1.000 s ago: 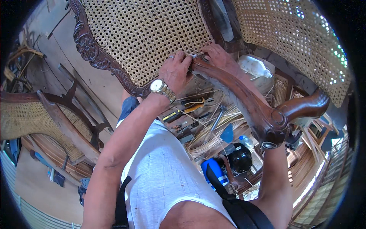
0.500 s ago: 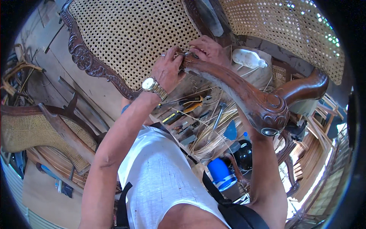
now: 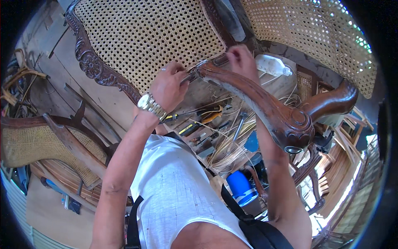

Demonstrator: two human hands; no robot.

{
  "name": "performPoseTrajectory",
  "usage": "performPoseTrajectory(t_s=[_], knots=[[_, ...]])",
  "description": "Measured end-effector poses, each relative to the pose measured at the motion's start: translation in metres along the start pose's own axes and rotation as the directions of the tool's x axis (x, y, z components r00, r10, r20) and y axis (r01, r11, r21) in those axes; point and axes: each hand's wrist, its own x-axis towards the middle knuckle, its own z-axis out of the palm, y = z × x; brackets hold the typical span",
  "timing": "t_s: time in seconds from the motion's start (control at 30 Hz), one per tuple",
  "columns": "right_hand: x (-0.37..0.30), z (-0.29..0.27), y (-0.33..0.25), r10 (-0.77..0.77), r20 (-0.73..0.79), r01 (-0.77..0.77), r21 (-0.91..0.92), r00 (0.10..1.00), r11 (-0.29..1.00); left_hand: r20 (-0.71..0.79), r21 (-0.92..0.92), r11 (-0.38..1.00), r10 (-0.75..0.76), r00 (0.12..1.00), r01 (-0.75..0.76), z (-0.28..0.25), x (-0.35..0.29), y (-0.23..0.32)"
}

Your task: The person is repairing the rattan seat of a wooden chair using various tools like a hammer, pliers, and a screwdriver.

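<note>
A dark carved wooden chair frame (image 3: 92,64) surrounds a woven cane panel (image 3: 153,37) in front of me. My left hand (image 3: 168,86), with a metal-band watch at the wrist, has its fingers curled over the frame's near rail at the panel's edge, thumb below. Close to the panel's near right corner is my right hand (image 3: 243,64), raised just beyond the curved chair leg (image 3: 265,97). Its fingers are bent together and slightly blurred; whatever they pinch cannot be made out. The leg runs from that corner toward a scrolled end.
Below the leg lie pliers (image 3: 211,115), a hammer (image 3: 239,126) and loose cane strands (image 3: 230,151). A translucent bottle (image 3: 271,65) rests behind the leg. Another caned chair part (image 3: 49,143) stands at left, a cane panel (image 3: 306,33) at upper right, and a blue container (image 3: 240,186) lower down.
My hands were together at the frame corner and have parted. The left slid left and nearer along the rail; the right lifted away to the right. The chair has barely shifted.
</note>
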Motion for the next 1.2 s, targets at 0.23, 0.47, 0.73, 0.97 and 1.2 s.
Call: performPoseTrajectory(t_s=[0.23,0.47,0.73,0.97,1.2], knots=[[-0.178,0.012,-0.053,0.729,0.259,-0.632,0.717,0.633,0.294,0.005,-0.146,0.966,-0.216,0.976,0.214,-0.02,-0.079,0.035],[-0.23,0.067,-0.144,0.547,0.581,-0.743,0.659,0.602,0.119,0.186,0.113,0.986,0.104,0.977,-0.126,0.001,-0.123,0.083],[-0.242,0.081,-0.149,0.476,0.6,-0.748,0.626,0.643,0.221,0.22,0.157,0.977,0.11,0.969,-0.147,0.003,-0.143,0.085],[-0.248,0.081,-0.16,0.45,0.52,-0.634,0.759,0.726,0.146,0.137,-0.044,0.976,-0.208,0.969,0.215,-0.028,-0.152,0.075],[-0.271,0.071,-0.152,0.755,0.208,-0.514,0.835,0.622,0.194,0.074,-0.172,0.942,-0.279,0.957,0.288,-0.059,-0.078,0.005]])
